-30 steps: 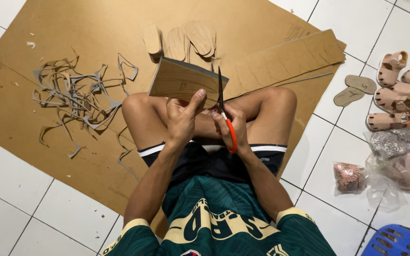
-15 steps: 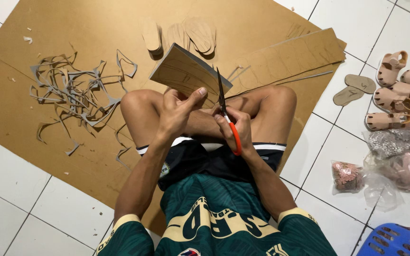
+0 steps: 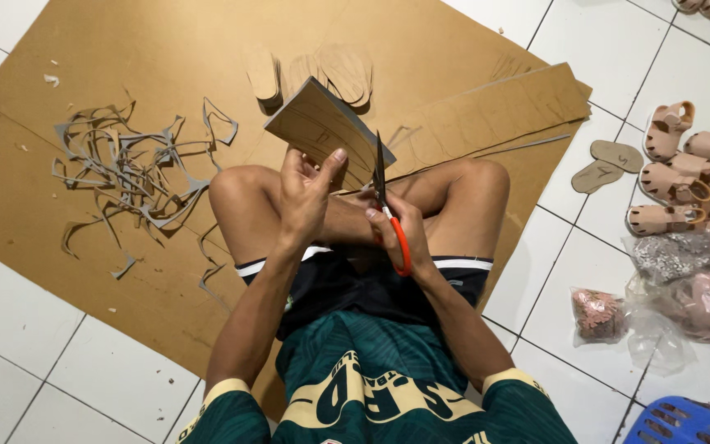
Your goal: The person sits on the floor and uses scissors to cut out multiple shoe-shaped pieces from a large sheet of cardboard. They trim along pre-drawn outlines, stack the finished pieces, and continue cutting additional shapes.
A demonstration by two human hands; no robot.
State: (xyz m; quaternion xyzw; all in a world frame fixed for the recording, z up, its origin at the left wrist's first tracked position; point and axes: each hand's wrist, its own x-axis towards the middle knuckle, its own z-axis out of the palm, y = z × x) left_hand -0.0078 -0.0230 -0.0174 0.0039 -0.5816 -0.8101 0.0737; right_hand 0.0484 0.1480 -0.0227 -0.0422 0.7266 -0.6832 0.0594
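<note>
I sit cross-legged on large brown cardboard sheets. My left hand holds a tilted piece of cardboard by its lower edge, thumb up against it. My right hand grips orange-handled scissors, whose dark blades point up and bite into the right edge of that piece. Several cut sole-shaped pieces lie just beyond it on the sheet.
A tangle of grey offcut strips lies to my left. Two sole cutouts rest on the white tiles at right, beside several tan sandals, clear plastic bags and a blue basket corner.
My left hand has turned the cardboard piece, tilting its left end upward and away. The scissors have shifted slightly along its edge.
</note>
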